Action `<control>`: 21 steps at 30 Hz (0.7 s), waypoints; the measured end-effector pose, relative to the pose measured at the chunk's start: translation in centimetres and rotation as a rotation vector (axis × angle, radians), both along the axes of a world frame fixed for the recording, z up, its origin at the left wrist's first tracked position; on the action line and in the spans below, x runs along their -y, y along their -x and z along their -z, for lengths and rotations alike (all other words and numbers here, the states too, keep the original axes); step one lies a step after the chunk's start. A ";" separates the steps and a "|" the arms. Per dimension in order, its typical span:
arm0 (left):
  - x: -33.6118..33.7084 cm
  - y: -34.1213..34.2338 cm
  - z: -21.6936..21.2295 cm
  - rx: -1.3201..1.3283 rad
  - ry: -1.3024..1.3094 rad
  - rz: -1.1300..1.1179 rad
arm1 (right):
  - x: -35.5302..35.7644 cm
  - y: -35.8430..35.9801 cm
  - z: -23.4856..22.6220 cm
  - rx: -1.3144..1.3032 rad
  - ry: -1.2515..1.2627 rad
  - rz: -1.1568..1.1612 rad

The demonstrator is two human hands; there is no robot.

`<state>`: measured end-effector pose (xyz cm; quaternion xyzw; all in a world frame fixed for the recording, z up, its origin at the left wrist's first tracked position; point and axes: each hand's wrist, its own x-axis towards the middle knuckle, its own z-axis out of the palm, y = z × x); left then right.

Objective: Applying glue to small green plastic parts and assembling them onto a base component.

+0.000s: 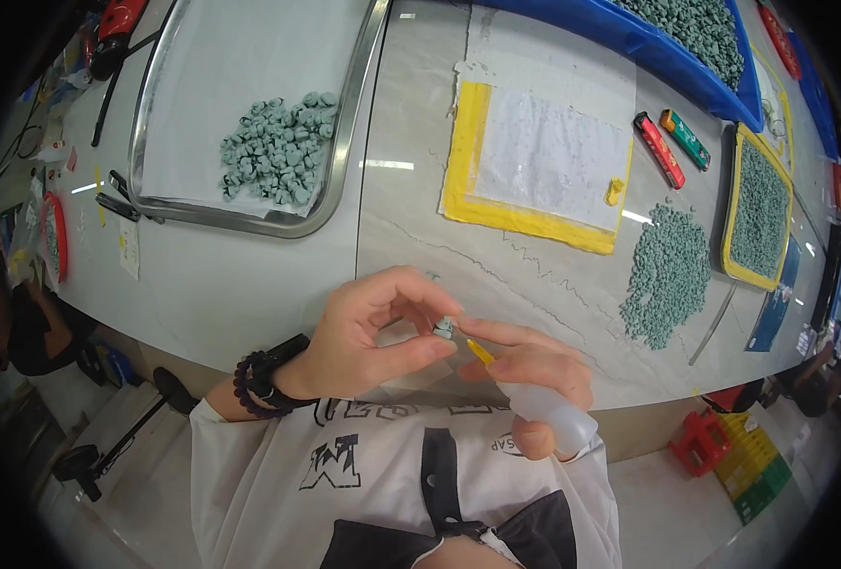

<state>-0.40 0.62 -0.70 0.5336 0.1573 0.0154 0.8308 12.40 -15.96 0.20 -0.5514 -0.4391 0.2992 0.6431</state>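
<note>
Between the thumb and forefinger of my left hand (368,332) is pinched a small grey-green molded piece (444,327). My right hand (534,365) grips a translucent white squeeze bottle (555,414) with a yellow nozzle (480,352). That nozzle points up and left, close below the piece. My right forefinger reaches out to the piece and seems to touch it. Several similar pieces (278,147) lie heaped on a white-lined metal tray (340,156) at the far left. A spread of much smaller green bits (667,275) lies on the table to the right.
Ahead lies a white sheet edged with yellow tape (539,235). Red (659,150) and green (686,139) box cutters rest beside it. A blue bin (619,33) of green pieces stands at the back right, near a yellow-rimmed tray (727,232). Red and yellow crates (700,443) stand below, right.
</note>
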 end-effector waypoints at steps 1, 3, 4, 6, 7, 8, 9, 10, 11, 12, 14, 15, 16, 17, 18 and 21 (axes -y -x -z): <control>0.0 0.0 0.0 -0.002 -0.001 0.001 | 0.0 -0.1 0.0 -0.005 0.013 -0.036; 0.0 0.0 0.0 -0.002 -0.001 0.004 | 0.3 0.2 -0.2 -0.035 0.022 -0.007; 0.0 -0.1 -0.1 -0.010 0.003 -0.003 | 0.5 0.3 -0.3 -0.065 0.031 0.022; 0.1 -0.4 -0.2 -0.021 0.014 -0.009 | 0.7 0.3 -0.4 -0.086 0.046 0.062; 0.1 -0.5 -0.2 -0.012 0.020 0.002 | 0.7 0.0 -0.3 0.082 0.121 0.104; 0.1 -0.4 -0.3 -0.014 0.017 -0.028 | 0.8 -0.4 -0.4 0.255 0.205 0.148; 0.1 -0.2 -0.3 -0.014 0.016 -0.056 | 0.9 -0.9 -0.5 0.428 0.291 0.193; 0.2 -0.2 -0.4 -0.015 0.015 -0.081 | 0.8 -1.5 -0.4 0.444 0.309 0.210; 0.2 -0.1 -0.4 0.000 0.031 -0.060 | 0.4 -2.1 0.0 0.555 0.376 0.172; 0.3 0.1 -0.4 0.000 0.014 -0.072 | 0.1 -2.6 0.4 0.663 0.445 0.132; 0.3 0.0 -0.3 -0.004 -0.025 -0.097 | 0.2 -2.9 0.4 0.774 0.532 0.104; 0.3 -0.2 -0.1 0.005 -0.014 -0.081 | 0.2 -2.9 0.3 0.818 0.516 0.154; 0.2 -0.2 0.1 0.026 -0.013 -0.069 | 0.1 -2.7 0.3 0.861 0.493 0.197; 0.2 -0.2 0.2 0.046 -0.013 -0.058 | 0.2 -2.7 0.3 0.903 0.466 0.238; 0.2 -0.2 0.3 0.065 -0.014 -0.050 | 0.7 -2.7 0.2 0.904 0.471 0.241; 0.7 -0.5 0.1 0.020 -0.021 -0.063 | 4.1 -3.2 -0.6 0.769 0.544 0.484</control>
